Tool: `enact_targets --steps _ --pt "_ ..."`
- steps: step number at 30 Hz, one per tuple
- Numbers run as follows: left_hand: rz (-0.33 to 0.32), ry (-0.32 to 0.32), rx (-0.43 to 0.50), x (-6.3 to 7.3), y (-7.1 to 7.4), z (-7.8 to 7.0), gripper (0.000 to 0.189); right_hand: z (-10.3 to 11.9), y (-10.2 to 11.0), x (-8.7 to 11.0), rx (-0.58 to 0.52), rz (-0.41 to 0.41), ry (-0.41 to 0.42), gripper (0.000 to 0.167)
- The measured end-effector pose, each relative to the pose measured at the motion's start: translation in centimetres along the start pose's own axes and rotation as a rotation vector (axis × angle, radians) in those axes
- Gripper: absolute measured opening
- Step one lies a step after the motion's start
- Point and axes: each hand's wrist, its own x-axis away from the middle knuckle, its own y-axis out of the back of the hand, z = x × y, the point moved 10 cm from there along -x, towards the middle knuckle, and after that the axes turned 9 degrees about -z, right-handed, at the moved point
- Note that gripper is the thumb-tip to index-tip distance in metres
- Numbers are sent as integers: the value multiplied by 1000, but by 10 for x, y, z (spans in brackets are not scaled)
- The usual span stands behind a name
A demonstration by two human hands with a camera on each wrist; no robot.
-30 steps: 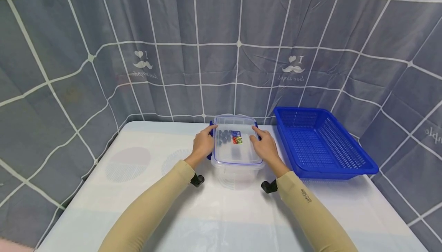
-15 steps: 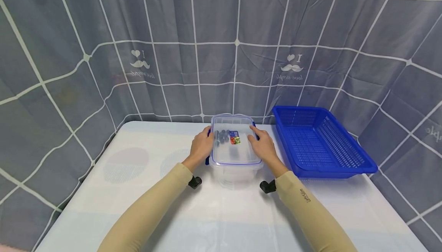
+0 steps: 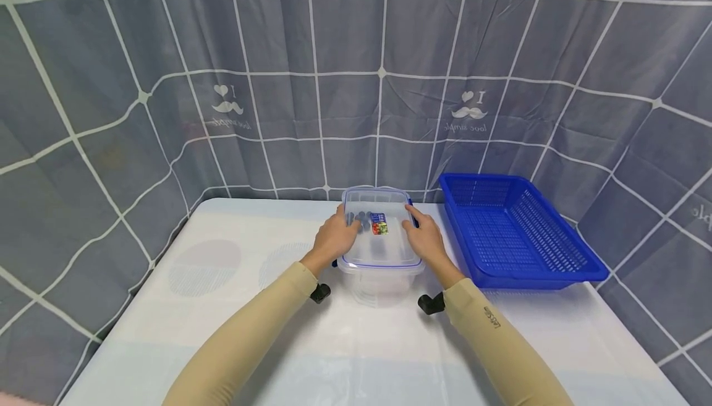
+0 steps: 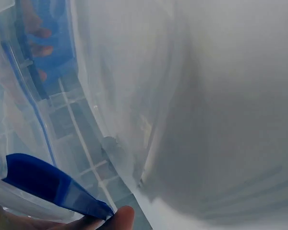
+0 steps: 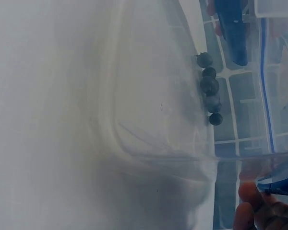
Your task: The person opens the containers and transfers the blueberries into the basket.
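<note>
A clear plastic food container [image 3: 381,282] stands on the table, its lid [image 3: 384,248] lying on top with a blue-edged rim and a small colored label. Through the plastic show several blueberries [image 5: 210,86]. My left hand [image 3: 335,236] grips the left side, thumb over the lid's edge, fingers down by a blue latch [image 4: 38,179] that slants outward. On the opposite side my right hand [image 3: 427,236] holds the container, thumb and index finger at the lid's edge, other fingertips [image 5: 249,194] curled by the right blue latch [image 5: 283,186].
To the right of the container stands a blue perforated plastic basket [image 3: 517,233]. A white cloth with pale printed circles covers the table [image 3: 250,332]. Behind hangs a grey curtain [image 3: 350,109] with white grid lines.
My left hand first drew its index finger off the lid's edge and lowered to the side; now its thumb lies over the lid's left part. The right hand has stayed in place.
</note>
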Motion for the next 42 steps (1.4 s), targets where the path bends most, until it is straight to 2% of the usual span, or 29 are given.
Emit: enact_targets --steps 13,23,27,42 --pt "-2 2 -9 2 0 3 71 -2 0 -2 -27 -16 -9 54" --pt "-18 -14 0 0 1 4 70 -13 5 -1 -186 -47 -112 48" --pt "-16 -12 -5 0 2 4 70 -17 5 -1 -218 -49 -142 48" --pt "-21 2 -16 1 2 5 71 -16 2 -1 -263 -15 -120 46"
